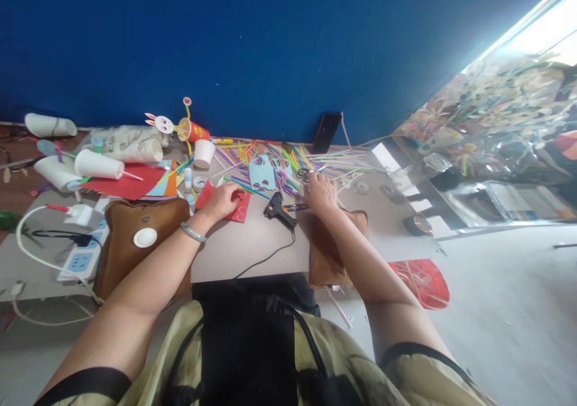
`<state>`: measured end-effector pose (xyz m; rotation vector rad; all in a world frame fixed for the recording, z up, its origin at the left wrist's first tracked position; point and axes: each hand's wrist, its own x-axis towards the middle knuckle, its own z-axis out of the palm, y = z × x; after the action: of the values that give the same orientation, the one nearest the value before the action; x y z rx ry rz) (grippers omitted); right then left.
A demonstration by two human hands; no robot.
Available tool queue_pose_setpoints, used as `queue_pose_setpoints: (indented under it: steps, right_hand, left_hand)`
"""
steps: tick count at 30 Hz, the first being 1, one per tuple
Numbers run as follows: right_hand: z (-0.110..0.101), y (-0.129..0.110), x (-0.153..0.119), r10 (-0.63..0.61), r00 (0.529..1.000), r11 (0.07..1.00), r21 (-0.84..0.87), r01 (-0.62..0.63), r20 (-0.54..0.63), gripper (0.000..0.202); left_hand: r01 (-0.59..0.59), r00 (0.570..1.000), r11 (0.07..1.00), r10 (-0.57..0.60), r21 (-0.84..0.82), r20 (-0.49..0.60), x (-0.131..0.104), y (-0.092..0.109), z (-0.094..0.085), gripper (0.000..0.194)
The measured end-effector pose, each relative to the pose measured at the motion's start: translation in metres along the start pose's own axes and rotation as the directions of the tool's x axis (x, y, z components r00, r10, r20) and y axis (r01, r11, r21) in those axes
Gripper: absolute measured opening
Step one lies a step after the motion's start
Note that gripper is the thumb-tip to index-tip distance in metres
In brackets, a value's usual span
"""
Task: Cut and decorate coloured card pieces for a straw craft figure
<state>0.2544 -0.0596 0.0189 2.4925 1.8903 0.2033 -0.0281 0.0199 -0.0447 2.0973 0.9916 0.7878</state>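
Note:
My left hand (224, 200), with a bangle on the wrist, rests on red paper (238, 209) that has white outlines drawn on it; its fingers are curled, and whatever they grip is too small to make out. My right hand (321, 193) is at the scissors (305, 174), whose dark handles show just past the fingers; its fingertips are partly hidden. Between the hands lies a black glue gun (280, 211) with its cord trailing toward me. Light blue cut-out paper (262, 173) sits behind it.
Brown cushions (110, 255) lie under both forearms. Colored sticks (252, 153) spread along the blue wall (270, 51). White paper cups (97, 164), a power strip (81, 261) and red sheets are at the left. A dark phone (327, 132) leans on the wall. A red basket (426, 282) is lower right.

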Motion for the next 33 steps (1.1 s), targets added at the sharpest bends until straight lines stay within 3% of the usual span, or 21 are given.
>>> queue_pose_setpoints:
  steps: [3, 6, 8, 12, 16, 22, 27, 29, 33]
  right_hand:
    - [0.0, 0.014, -0.021, -0.047, 0.997, 0.999, 0.022, 0.049, -0.06, 0.03]
    - [-0.003, 0.025, -0.043, -0.091, 0.996, 0.994, 0.059, 0.091, -0.012, 0.025]
    - [-0.006, 0.035, -0.049, -0.056, 0.998, 0.998, 0.04, 0.055, 0.024, 0.024]
    - [-0.017, 0.066, -0.033, 0.126, 0.99, 0.991, -0.052, -0.123, 0.067, 0.027]
    - [-0.023, 0.086, -0.001, 0.129, 0.969, 0.991, -0.07, -0.117, 0.21, 0.029]
    - [-0.012, 0.071, 0.027, 0.009, 0.96, 1.0, 0.004, -0.01, 0.282, 0.027]
    - [0.0, 0.049, 0.055, 0.083, 0.968, 0.996, 0.011, -0.088, 0.237, 0.03]
    - [0.005, 0.039, 0.068, 0.133, 0.964, 0.99, 0.017, -0.141, 0.229, 0.036]
    - [0.015, 0.019, 0.087, 0.205, 0.952, 0.976, 0.024, -0.216, 0.227, 0.049]
  left_hand:
    - [-0.023, 1.0, 0.98, 0.021, 0.197, 0.01, -0.002, -0.001, -0.002, 0.023]
    - [0.032, 0.999, 0.913, -0.025, 0.406, -0.023, -0.004, -0.002, -0.003, 0.031]
    - [0.062, 0.998, 0.869, -0.044, 0.491, -0.047, -0.005, -0.002, -0.004, 0.04]
    - [0.049, 0.999, 0.835, -0.031, 0.549, -0.042, -0.007, -0.003, -0.003, 0.051]
    - [0.027, 1.0, 0.832, -0.029, 0.554, -0.005, -0.008, -0.004, -0.003, 0.055]
    - [0.033, 0.999, 0.843, -0.03, 0.538, -0.014, -0.007, -0.006, -0.004, 0.058]
    - [0.033, 0.999, 0.879, -0.017, 0.475, -0.037, -0.005, -0.006, -0.003, 0.057]
    - [0.029, 0.999, 0.9, -0.008, 0.435, -0.049, -0.004, -0.003, -0.003, 0.051]
    - [0.007, 0.999, 0.935, 0.008, 0.354, -0.042, -0.003, 0.003, -0.003, 0.021]
